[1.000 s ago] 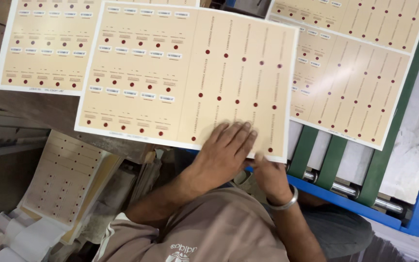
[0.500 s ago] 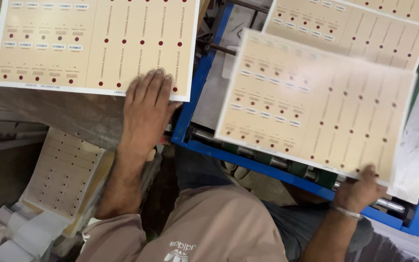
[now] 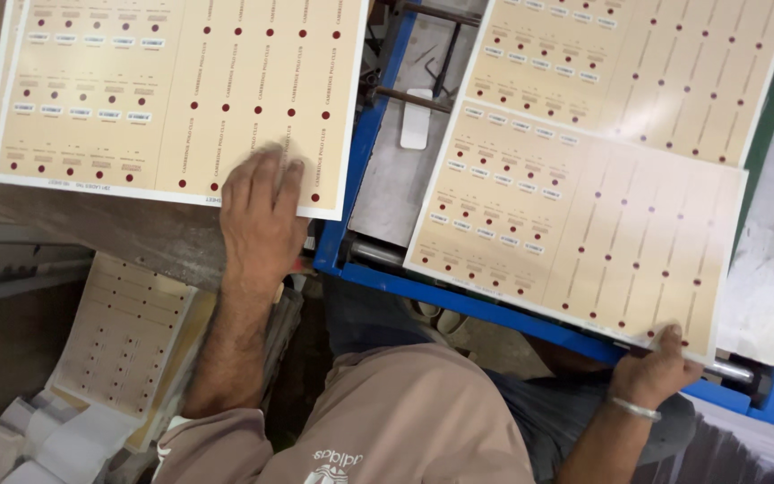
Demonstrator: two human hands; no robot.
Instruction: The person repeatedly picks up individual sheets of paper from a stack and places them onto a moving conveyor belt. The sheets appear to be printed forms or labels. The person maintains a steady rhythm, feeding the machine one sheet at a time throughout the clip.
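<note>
Two hands on printed cream sheets at a blue-framed machine

The left hand (image 3: 260, 220) lies flat, fingers spread, on the near edge of the sheet stack (image 3: 181, 90) on the worn bench, gripping nothing. The right hand (image 3: 660, 367) pinches the near right corner of a loose sheet (image 3: 575, 237) lying across the blue frame (image 3: 459, 300). The sheet looks light, thin and floppy, likely best held by an edge.

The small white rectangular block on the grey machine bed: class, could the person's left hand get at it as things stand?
Probably yes. The left hand lies flat on the cream printed sheet stack, and only the blue frame rail separates it from the white block, which lies uncovered.
</note>
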